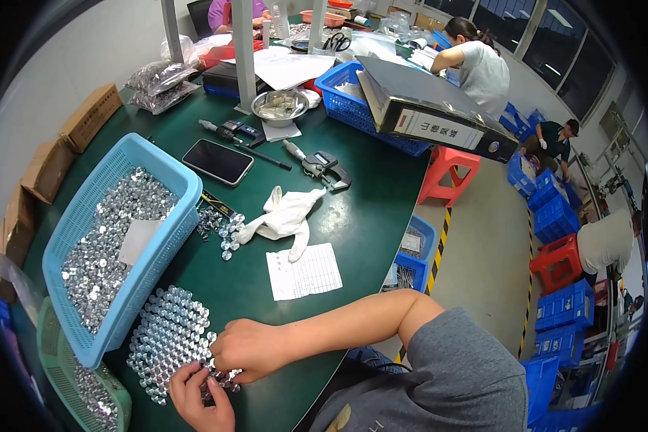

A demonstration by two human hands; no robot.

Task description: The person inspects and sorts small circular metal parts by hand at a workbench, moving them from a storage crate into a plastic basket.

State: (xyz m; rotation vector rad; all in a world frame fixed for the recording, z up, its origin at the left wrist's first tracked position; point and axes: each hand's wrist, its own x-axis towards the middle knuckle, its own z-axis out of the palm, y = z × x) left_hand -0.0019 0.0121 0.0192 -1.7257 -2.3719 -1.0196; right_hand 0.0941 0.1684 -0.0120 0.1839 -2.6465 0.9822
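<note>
Many small shiny round metal parts (167,338) stand in close rows on the green table. My right hand (250,351) is at the right edge of these rows, its fingers curled down among the nearest parts; whatever they grip is hidden. Just below it, my left hand (200,402) rests at the near edge of the rows with thumb and fingers apart. A few loose metal parts show between the two hands. To the left, a light blue plastic basket (186,169) holds a heap of similar parts and a pale paper slip (140,241).
A green basket (115,392) stands at the near left. Beyond my hands lie a written sheet (304,272), white gloves (284,216), a phone (219,161), a micrometer (320,169) and a metal bowl (281,108). A large binder (439,108) overhangs a blue basket. Other people work farther off.
</note>
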